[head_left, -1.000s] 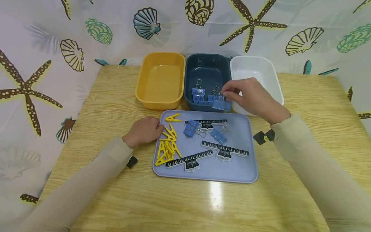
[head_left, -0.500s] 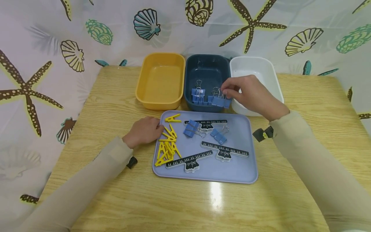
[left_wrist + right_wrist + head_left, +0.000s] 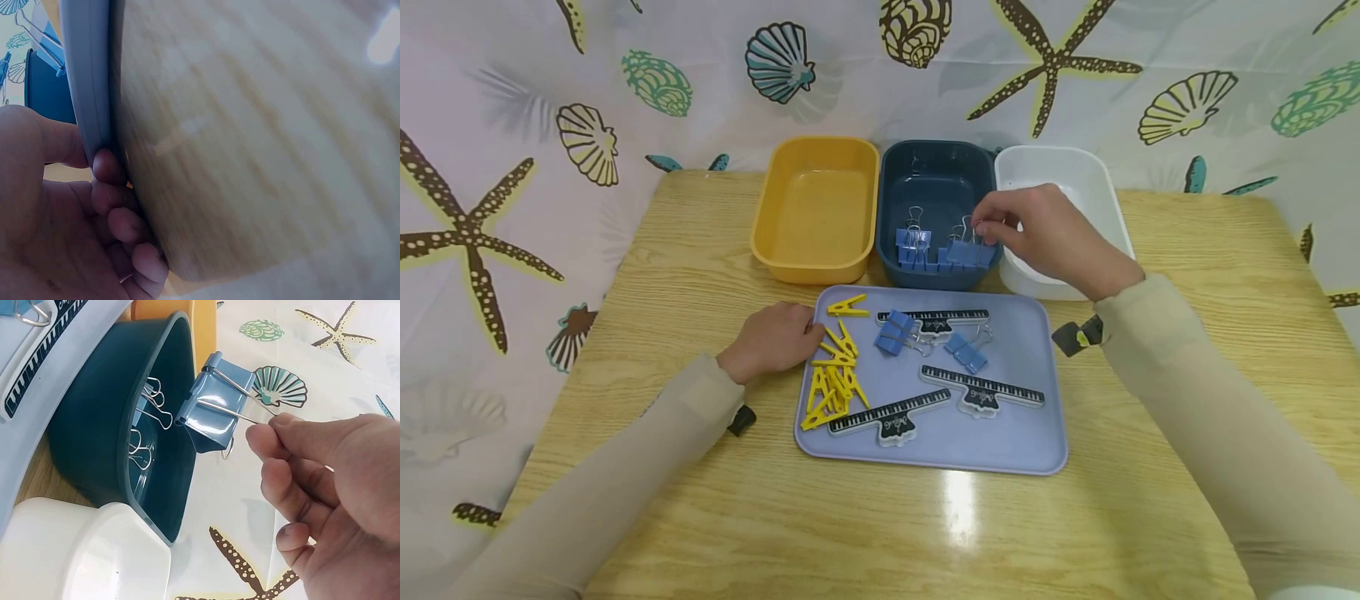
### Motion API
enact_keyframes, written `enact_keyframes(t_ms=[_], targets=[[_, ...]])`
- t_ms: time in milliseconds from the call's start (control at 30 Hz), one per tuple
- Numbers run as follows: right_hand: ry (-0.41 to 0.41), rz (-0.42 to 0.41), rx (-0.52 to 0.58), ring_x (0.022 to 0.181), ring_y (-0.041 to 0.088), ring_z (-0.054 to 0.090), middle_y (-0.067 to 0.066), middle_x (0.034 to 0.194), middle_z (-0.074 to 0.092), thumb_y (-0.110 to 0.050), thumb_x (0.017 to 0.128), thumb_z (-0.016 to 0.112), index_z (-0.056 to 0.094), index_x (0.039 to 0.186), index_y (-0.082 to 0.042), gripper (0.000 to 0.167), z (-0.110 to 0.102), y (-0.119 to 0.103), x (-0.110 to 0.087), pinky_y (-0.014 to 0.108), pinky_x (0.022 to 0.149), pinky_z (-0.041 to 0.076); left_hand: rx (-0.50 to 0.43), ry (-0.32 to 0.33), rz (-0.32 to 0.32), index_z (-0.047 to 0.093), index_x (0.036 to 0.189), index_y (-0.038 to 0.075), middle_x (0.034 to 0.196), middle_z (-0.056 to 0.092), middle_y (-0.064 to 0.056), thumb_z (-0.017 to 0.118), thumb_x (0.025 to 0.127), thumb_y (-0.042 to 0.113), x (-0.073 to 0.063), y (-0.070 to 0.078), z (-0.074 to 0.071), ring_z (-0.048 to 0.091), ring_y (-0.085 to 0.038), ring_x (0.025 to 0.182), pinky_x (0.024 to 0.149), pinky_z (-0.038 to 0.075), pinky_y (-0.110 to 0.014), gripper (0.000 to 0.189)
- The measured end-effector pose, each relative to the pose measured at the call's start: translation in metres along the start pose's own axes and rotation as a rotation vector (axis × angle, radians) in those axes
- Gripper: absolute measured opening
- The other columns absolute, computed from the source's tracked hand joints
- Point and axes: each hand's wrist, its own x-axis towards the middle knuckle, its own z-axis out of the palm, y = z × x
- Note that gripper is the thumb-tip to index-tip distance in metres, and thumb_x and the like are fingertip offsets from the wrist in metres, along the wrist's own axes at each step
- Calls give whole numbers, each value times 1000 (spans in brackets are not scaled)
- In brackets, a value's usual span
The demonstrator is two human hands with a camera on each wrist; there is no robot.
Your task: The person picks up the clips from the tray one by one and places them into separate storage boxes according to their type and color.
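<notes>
My right hand [image 3: 1037, 229] pinches a blue binder clip [image 3: 219, 403] by its wire handle, thumb against forefinger. The clip hangs over the near right part of the dark blue bin [image 3: 936, 154], where several blue binder clips [image 3: 913, 247] lie. My left hand [image 3: 775, 337] grips the left rim of the light blue tray [image 3: 985, 446], thumb on one side and fingertips on the other in the left wrist view. On the tray are yellow clothespins [image 3: 827, 392], two blue binder clips [image 3: 966, 352] and three piano-keyboard clips [image 3: 981, 390].
A yellow bin [image 3: 820, 217] stands left of the dark blue bin, and a white bin [image 3: 1097, 192] stands right of it, partly behind my right hand. A shell-patterned cloth [image 3: 700, 50] hangs behind the wooden table [image 3: 700, 517].
My right hand has moved slightly away from me, carrying the binder clip from the dark blue bin's near rim further over its inside. The left hand and tray look unmoved.
</notes>
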Motion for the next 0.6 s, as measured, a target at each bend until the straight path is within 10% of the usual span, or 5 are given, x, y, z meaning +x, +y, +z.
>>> enact_keyframes(t_ms=[600], targets=[[-2, 31, -19, 80, 21, 61, 10, 88, 69, -8, 93, 61, 68, 105, -6, 14, -1, 7, 10, 35, 77, 48, 3, 6, 1, 43, 60, 15, 60, 44, -1, 41, 97, 30, 0, 0, 0, 45, -15, 54, 48, 32, -28, 40]])
